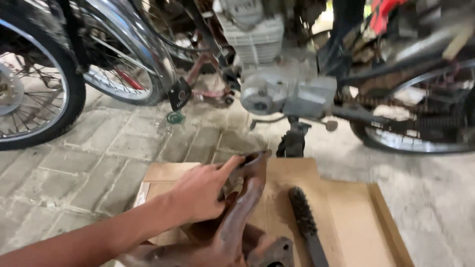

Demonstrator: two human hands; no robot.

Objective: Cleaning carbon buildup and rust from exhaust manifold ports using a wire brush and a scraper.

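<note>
Head cam looks down at a paved brick floor (89,163) with a flattened piece of cardboard (346,217) laid on it. On the cardboard sits a rusty brown metal pipe part (242,212), curved and forked, with a bolt flange at the near end down by the bottom edge of the frame. The left hand (198,193) comes in from the lower left and grips the upper stretch of that rusty part. Its fingers (232,164) are curled together around the top end of the part, the index reaching furthest up along it, thumb tucked in on the part's near side. So the part is propped up off the cardboard at that end, lower end resting near the bottom of the shot.

Just right of the part, lying flat on the cardboard and not touching the hand, is a wire brush (304,220) with dark bristles up top and a dark handle pointing toward the camera.

Right hand isn't anywhere in the shot.

Behind the cardboard a motorcycle stands on its center stand (293,141), grey engine (277,84) right above it, chain and rear wheel (420,133) off to the right, a bit blurry. At the left edge there's a spoked front wheel (34,99) with a chrome fender (133,39) beside it.
</note>
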